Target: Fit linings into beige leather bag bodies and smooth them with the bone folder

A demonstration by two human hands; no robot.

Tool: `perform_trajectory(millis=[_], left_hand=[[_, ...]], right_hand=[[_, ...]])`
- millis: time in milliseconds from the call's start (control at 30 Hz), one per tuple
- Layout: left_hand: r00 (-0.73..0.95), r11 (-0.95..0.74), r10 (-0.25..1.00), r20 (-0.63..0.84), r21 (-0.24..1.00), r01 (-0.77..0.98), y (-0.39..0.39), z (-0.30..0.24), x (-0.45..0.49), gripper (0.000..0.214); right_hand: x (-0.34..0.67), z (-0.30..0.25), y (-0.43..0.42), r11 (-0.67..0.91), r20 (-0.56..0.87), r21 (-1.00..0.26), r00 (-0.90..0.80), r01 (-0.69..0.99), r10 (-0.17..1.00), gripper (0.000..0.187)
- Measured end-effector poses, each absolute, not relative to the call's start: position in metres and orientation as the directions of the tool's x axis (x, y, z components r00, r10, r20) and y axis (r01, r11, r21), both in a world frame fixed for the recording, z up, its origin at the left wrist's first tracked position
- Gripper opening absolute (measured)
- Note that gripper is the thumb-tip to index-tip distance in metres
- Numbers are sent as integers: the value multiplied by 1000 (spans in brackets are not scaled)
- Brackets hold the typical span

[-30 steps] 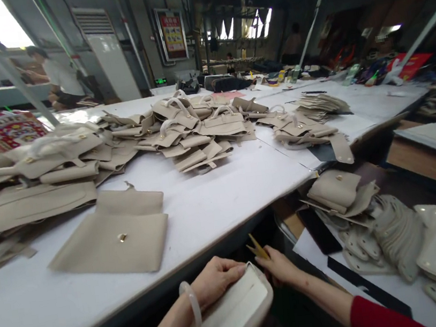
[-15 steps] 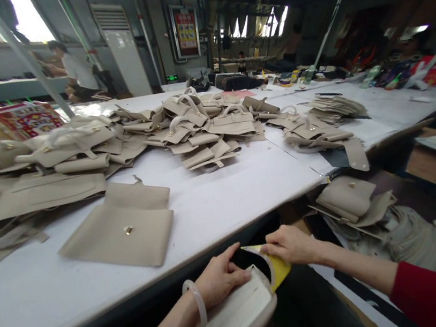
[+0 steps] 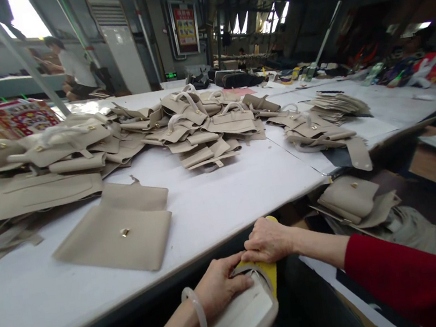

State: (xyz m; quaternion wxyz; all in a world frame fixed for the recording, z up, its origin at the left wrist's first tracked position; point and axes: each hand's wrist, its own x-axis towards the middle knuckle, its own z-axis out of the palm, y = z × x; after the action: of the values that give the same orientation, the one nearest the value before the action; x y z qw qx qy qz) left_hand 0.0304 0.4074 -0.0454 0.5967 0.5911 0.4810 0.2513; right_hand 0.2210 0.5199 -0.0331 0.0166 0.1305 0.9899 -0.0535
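Below the table's near edge, a long white block-like piece [image 3: 239,312] with worn, rounded edges points away from me. My left hand [image 3: 222,288], a pale bangle at its wrist, holds its far end, thumb on top and fingers toward the yellow piece. A bent yellow piece [image 3: 273,274] with a pale inner edge curves around that end. My right hand [image 3: 267,241] is closed on the yellow piece's upper part, close to my left fingertips. What exactly the white and yellow pieces are, I cannot tell. Nearest on the table lies a flat beige bag panel [image 3: 118,237] with a small metal clasp.
Heaps of beige bag parts with handles [image 3: 196,123] cover the middle and left of the white table [image 3: 215,202]. At the right stand a stack of flat beige pieces [image 3: 340,106] and, lower down, more bag parts [image 3: 348,196]. Another person [image 3: 74,67] sits far left.
My right hand has moved left and slightly up, bringing the yellow piece over the white piece's end. The dark gap between them has closed. My left hand stays in nearly the same place.
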Motion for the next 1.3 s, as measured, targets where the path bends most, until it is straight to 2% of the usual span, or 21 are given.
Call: perform_trajectory(millis=[67, 533, 733, 1100, 1300], left_hand=[[441, 156, 860, -259, 954, 256, 407, -42, 31, 45], [417, 102, 874, -251, 932, 346, 405, -39, 31, 33], [416, 91, 872, -259, 920, 382, 405, -38, 30, 34], [427, -1, 873, -236, 873, 487, 404, -38, 30, 29], [434, -80, 868, -243, 793, 604, 402, -34, 33, 33]], right_hand=[[220, -33, 520, 966, -36, -92, -970, 242, 240, 55], [216, -36, 528, 984, -38, -69, -987, 161, 159, 54], [214, -36, 528, 987, -58, -67, -988, 145, 141, 53], [216, -34, 521, 979, -134, -56, -974, 194, 185, 58], [220, -35, 514, 969, -178, -60, -958, 238, 224, 55]])
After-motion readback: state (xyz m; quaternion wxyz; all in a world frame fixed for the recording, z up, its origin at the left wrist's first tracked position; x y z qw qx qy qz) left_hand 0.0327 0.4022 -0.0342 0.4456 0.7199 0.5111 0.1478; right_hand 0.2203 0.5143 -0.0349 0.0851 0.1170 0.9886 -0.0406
